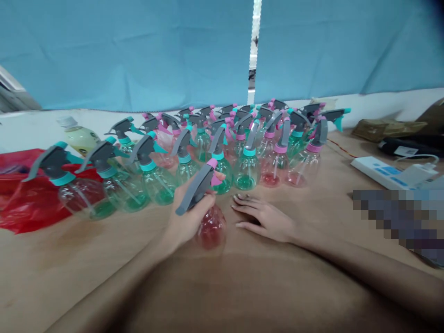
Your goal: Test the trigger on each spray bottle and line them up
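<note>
My left hand (189, 210) is closed around the neck of a spray bottle (211, 229) with a clear pinkish-red body, a grey head and a pink nozzle and trigger. Its base is at the tabletop, in front of the other bottles. To the right, my right hand (262, 217) lies flat on the wooden table with fingers spread, apart from the bottle and holding nothing. Beyond both hands stand rows of similar spray bottles, among them a green one with a teal collar (247, 173) and a pink one with a pink collar (274, 169).
A red plastic bag (21, 203) lies at the left, with a white-capped bottle of pale liquid (78, 136) behind. On the right are a white power strip (378, 172) with a plug, a brown package (385, 132) and a black item (409, 147). Blue sheeting (138, 55) covers the wall.
</note>
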The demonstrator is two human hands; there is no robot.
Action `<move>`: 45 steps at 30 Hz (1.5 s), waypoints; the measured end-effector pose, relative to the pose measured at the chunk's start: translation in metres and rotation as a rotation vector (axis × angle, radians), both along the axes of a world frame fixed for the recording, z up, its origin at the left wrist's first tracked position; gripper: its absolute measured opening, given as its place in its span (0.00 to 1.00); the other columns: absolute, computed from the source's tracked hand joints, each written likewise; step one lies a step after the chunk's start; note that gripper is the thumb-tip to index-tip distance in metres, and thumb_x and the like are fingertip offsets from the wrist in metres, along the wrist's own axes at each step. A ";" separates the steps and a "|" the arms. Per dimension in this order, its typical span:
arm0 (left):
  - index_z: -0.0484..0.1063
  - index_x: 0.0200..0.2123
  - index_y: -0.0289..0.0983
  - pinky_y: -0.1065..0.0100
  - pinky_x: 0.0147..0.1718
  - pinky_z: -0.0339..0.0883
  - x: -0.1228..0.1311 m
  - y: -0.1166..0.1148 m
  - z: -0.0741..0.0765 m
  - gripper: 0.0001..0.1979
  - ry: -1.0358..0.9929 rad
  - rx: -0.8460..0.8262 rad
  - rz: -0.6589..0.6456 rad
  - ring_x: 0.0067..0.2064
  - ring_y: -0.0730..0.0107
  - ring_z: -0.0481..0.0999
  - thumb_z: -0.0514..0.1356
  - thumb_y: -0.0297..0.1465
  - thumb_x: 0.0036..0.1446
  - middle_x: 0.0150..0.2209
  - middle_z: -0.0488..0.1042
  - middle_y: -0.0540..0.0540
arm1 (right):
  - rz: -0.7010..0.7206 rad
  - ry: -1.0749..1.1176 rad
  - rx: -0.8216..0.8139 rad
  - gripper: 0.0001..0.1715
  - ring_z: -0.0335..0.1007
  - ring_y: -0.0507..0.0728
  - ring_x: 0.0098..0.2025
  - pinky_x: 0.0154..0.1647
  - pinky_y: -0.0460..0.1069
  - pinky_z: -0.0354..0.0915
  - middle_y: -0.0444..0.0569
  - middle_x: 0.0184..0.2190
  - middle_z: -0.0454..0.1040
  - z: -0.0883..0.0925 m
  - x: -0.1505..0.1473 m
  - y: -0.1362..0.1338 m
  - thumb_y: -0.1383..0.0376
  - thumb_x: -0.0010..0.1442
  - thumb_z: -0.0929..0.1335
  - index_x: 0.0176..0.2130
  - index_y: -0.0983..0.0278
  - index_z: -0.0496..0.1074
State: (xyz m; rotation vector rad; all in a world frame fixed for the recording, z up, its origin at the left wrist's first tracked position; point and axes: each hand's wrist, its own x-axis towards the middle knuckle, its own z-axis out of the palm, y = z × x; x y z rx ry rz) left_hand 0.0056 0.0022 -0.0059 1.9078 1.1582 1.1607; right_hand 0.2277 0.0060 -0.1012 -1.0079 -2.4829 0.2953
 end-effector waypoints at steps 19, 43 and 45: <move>0.68 0.46 0.41 0.62 0.47 0.65 0.093 -0.015 -0.005 0.13 -0.078 0.042 -0.182 0.42 0.65 0.74 0.55 0.28 0.56 0.39 0.74 0.49 | -0.131 0.240 -0.171 0.36 0.68 0.64 0.50 0.49 0.59 0.66 0.55 0.50 0.71 0.070 0.032 -0.066 0.46 0.54 0.68 0.55 0.62 0.61; 0.54 0.59 0.41 0.50 0.59 0.57 0.205 -0.001 -0.025 0.31 0.110 0.047 -0.388 0.61 0.55 0.61 0.61 0.39 0.54 0.61 0.60 0.41 | -0.451 0.312 -0.091 0.32 0.68 0.63 0.46 0.45 0.57 0.66 0.55 0.46 0.70 0.065 0.175 -0.063 0.51 0.54 0.70 0.52 0.63 0.61; 0.56 0.58 0.41 0.52 0.59 0.57 0.191 0.000 -0.040 0.28 0.177 0.010 -0.358 0.60 0.58 0.62 0.59 0.38 0.56 0.60 0.61 0.42 | -0.511 0.257 -0.022 0.32 0.67 0.64 0.47 0.47 0.58 0.64 0.56 0.46 0.69 0.064 0.187 -0.050 0.49 0.54 0.69 0.51 0.64 0.62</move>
